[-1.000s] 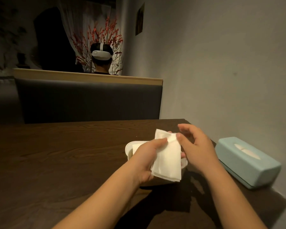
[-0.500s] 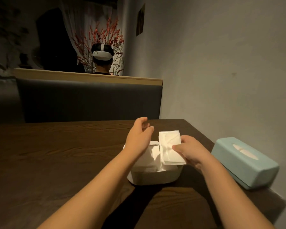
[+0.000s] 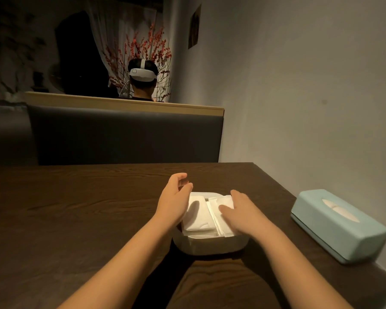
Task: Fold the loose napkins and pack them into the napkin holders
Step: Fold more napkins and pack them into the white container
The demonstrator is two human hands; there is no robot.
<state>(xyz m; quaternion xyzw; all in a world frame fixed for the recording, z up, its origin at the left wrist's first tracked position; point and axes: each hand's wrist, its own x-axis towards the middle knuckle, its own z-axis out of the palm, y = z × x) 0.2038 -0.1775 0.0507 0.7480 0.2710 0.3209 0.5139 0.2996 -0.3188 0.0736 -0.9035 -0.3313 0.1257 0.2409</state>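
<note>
A white napkin holder (image 3: 210,244) sits on the dark wooden tabletop (image 3: 76,219), nearer the right edge than the left and a bit closer to the near edge than the far one. It is a low box with round corners and an open top. Inside it lie white folded napkins in two piles side by side. The left pile (image 3: 197,216) lies flat. The right pile (image 3: 221,216) sits a little higher and leans toward the right wall of the holder.

The right hand (image 3: 243,210) lies flat on the right pile. Its fingers are straight and spread a little, and they press down on the top napkin. It does not pinch anything.

The left hand (image 3: 173,197) is at the left side of the holder, above its far left corner. Its fingers are loosely bent and apart, and it holds nothing. I cannot tell if it touches the holder's rim.

A light blue tissue box (image 3: 337,226) lies near the right edge of the tabletop, close to the grey wall (image 3: 299,85), well apart from the holder.

Past the far edge is a dark bench back (image 3: 125,134). Behind it sits another person (image 3: 143,85), seen from the back, with a white headset band.
</note>
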